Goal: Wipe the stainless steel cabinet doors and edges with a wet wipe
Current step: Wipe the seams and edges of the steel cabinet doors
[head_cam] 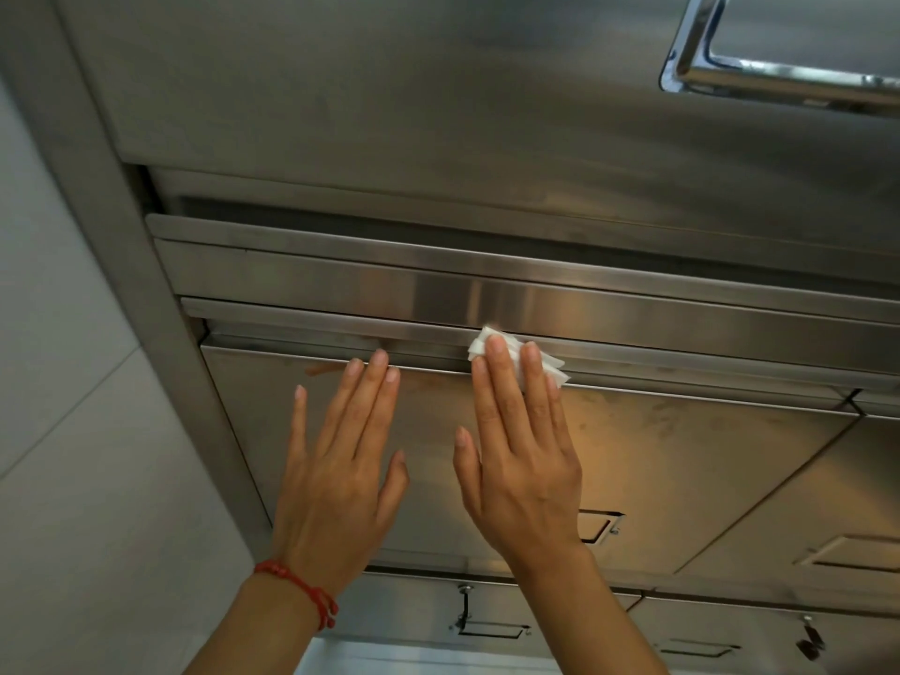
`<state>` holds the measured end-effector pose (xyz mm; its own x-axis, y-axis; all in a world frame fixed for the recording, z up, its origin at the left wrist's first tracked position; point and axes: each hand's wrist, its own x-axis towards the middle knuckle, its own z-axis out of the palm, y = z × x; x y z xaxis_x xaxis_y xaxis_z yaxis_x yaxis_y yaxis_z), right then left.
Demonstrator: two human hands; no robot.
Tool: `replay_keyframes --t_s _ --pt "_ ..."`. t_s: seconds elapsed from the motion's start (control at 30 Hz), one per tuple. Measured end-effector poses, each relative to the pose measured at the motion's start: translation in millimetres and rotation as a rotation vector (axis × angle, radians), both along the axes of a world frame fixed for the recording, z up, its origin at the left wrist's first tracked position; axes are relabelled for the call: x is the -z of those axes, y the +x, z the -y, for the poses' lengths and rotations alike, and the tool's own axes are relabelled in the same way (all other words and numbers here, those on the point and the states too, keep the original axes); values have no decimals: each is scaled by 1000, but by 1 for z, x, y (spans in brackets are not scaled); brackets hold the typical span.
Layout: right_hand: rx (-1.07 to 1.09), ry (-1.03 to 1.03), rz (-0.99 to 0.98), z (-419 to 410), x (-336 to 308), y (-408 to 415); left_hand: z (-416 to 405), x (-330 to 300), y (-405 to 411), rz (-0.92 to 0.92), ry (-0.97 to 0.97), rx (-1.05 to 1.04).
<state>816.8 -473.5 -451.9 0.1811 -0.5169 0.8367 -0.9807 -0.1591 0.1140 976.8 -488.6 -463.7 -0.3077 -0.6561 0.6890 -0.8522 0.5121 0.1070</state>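
While both arms reached up from the bottom of the view, the left hand (pixel 336 475) lay flat and spread on the cabinet door (pixel 657 460), holding nothing, a red bracelet (pixel 302 589) round its wrist. Just beside it, the right hand (pixel 523 460) pressed its straight fingers (pixel 496 362) onto a folded white wet wipe (pixel 550 367), pinning it against the door's top edge (pixel 682 377). Beyond that edge ran brushed steel rails (pixel 535 289), and farthest off a polished handle (pixel 779 70) sat on the upper panel (pixel 389 90)
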Motion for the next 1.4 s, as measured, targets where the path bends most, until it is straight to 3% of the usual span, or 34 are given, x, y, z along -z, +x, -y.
replay_keyframes --t_s 0.57,1.4 --pt "52 -10 89 4 -2 37 9 -3 33 -49 29 -75" --pt "11 -36 15 20 9 40 12 1 38 -37 -17 -73"
